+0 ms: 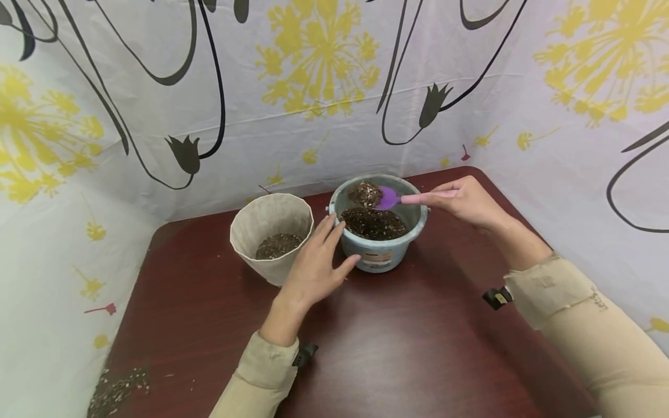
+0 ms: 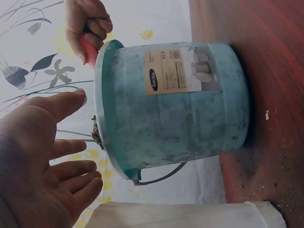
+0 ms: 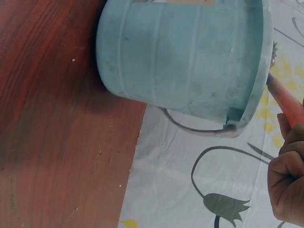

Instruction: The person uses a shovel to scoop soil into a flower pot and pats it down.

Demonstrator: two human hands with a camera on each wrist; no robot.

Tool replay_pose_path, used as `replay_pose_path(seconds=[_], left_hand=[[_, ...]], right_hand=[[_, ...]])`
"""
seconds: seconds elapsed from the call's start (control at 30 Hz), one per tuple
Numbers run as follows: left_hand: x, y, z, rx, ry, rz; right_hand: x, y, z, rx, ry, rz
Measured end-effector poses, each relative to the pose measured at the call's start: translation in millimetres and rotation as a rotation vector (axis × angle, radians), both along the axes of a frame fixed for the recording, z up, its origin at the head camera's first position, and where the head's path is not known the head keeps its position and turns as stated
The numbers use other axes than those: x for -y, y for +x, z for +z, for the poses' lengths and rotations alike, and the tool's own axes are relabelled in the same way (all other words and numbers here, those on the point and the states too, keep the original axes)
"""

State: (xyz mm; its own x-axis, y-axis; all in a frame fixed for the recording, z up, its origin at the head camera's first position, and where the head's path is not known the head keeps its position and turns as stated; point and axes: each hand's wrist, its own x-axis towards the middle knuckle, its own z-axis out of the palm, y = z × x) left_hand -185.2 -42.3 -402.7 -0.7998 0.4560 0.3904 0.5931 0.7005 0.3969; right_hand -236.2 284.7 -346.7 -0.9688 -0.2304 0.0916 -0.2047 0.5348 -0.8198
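My right hand grips the pink handle of a small purple trowel over a light blue bucket. Dark, speckled soil is heaped on the trowel's blade, at the level of the bucket's rim. More soil lies inside the bucket. Fingers spread and fairly straight, my left hand is held between the bucket and a cream plant pot, near both rims. That pot has a layer of soil at its bottom. In the left wrist view the bucket's paper label shows.
Both containers stand on a dark red wooden table, near its back edge. Spilled soil lies at the front left corner. A white curtain with yellow and grey flowers hangs behind. The bucket's thin handle hangs down.
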Motion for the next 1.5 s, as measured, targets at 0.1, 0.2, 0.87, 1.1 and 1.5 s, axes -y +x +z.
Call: replay_pose_path(seconds=[0.1, 0.2, 0.87, 1.1, 1.5], left_hand=[[3.7, -0.4, 2.8, -0.044, 0.015, 0.003], [8.8, -1.2, 4.3, -0.073, 0.011, 0.025], [46.3, 1.8, 5.3, -0.092, -0.055, 0.155], [56.7, 3.3, 2.8, -0.102, -0.065, 0.189], [73.7, 5.3, -1.5, -0.141, -0.062, 0.217]], right_hand=[[4, -1.2, 3.1, -0.002, 0.013, 0.014], [9, -2.3, 6.0, 0.011, 0.008, 0.021], [50, -10.7, 17.6, 0.065, -0.060, 0.086], [64, -17.5, 14.8, 0.038, -0.059, 0.125], [92, -22.4, 13.6, 0.010, -0.026, 0.145]])
